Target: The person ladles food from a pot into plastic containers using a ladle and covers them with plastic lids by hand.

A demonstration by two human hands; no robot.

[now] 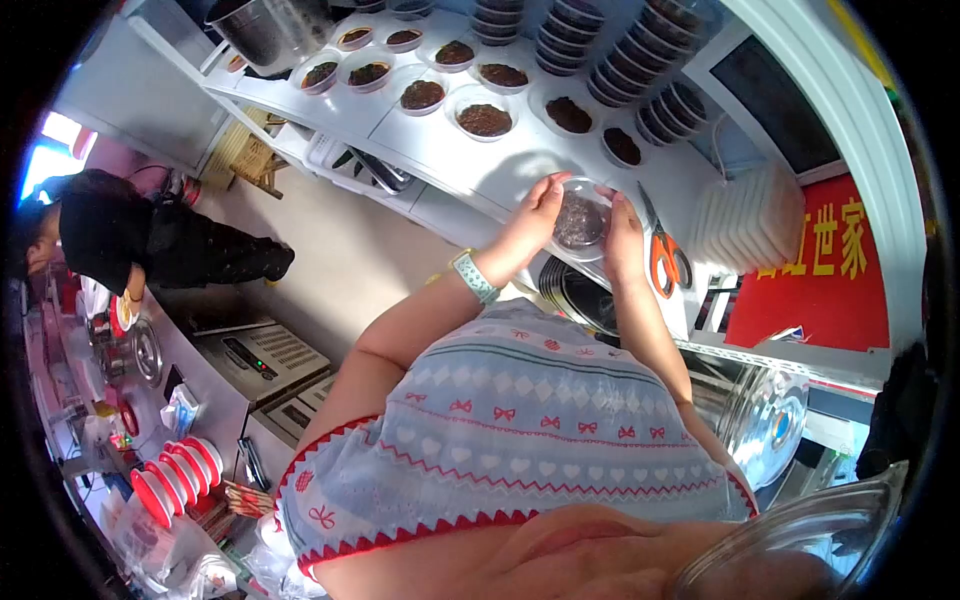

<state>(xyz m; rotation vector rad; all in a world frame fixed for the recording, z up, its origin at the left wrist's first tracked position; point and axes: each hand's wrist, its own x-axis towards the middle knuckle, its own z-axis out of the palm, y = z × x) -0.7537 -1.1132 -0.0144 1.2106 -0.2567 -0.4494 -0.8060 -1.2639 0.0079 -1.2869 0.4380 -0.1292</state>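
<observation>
Both of my hands hold a round clear container with dark contents at the front edge of the white shelf. My left hand grips its left side, and my right hand grips its right side. A clear lid seems to cover it, though glare makes this hard to tell. Just right of my right hand lie scissors with orange handles. Behind the container stand several round bowls of dark brown food, with another bowl nearest to my right hand.
Stacks of filled containers stand at the back of the shelf, and a metal pot at its left end. White stacked boxes are at the right. A person in black works at the left counter. Black round items sit below.
</observation>
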